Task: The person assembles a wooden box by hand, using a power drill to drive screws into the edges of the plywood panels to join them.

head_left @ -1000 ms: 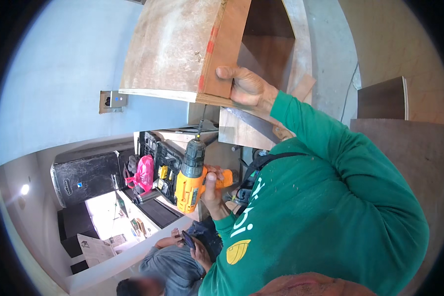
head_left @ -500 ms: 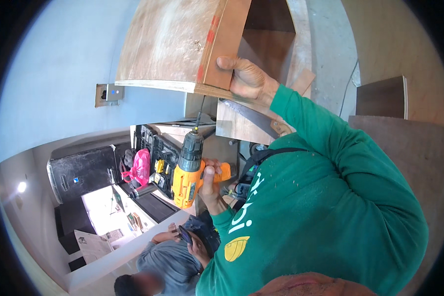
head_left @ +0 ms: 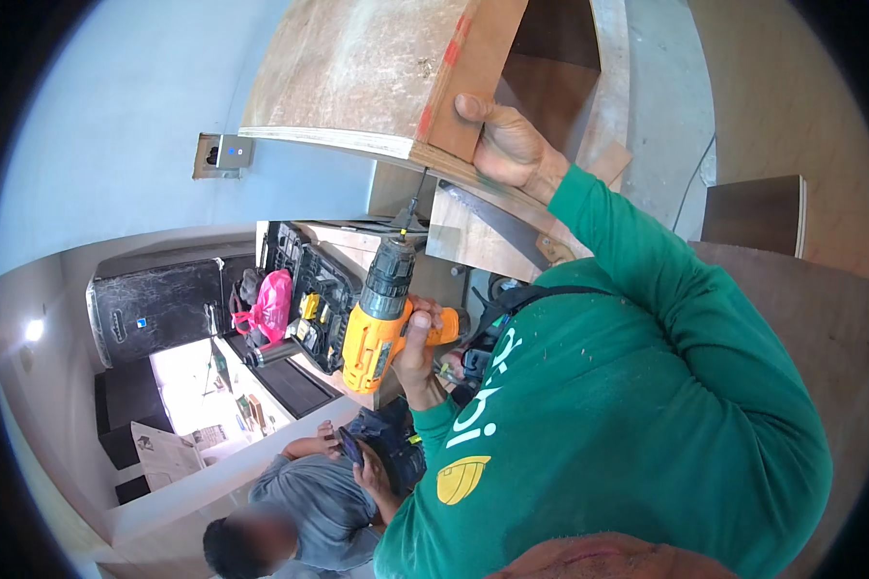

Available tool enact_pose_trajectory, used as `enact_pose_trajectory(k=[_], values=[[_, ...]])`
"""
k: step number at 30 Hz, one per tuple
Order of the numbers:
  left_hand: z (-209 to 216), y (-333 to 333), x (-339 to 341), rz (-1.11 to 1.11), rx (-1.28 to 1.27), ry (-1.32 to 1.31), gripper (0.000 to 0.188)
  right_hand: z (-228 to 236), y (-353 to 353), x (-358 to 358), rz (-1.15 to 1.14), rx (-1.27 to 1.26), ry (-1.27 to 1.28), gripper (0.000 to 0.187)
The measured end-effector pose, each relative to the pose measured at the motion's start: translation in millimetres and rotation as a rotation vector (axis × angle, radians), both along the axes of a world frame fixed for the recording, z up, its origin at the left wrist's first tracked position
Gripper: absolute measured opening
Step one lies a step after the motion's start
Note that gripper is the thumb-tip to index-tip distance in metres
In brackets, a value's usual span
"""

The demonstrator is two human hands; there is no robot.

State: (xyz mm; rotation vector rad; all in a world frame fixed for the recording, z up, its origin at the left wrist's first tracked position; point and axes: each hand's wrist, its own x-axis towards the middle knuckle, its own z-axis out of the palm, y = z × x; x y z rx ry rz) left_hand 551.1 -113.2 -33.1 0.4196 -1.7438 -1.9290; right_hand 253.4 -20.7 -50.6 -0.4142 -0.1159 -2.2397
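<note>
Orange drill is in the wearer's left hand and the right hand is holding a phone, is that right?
The phone part is wrong: the head view shows the right hand gripping the edge of the wooden box. The orange drill is in the left hand.

The wearer's view is shifting, with the wooden box (head_left: 348,68) now sitting higher and farther right. The orange drill (head_left: 367,343) in the left hand (head_left: 418,352) is leaning more, its bit (head_left: 414,206) tipping rightward, while more of the co-worker (head_left: 328,502) in grey is showing.
</note>
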Motion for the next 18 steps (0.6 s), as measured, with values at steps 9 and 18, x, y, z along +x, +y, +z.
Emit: enact_pose_trajectory(k=[9, 18], values=[[3.4, 1.7, -3.5, -0.011, -0.086, -0.035, 0.029, 1.5, 0.3, 1.3, -0.04, 0.016, 0.008, 0.067], [3.3, 12.0, -8.7, 0.043, -0.142, -0.024, 0.028, 2.7, 0.2, 1.6, -0.018, 0.009, -0.018, 0.067]])
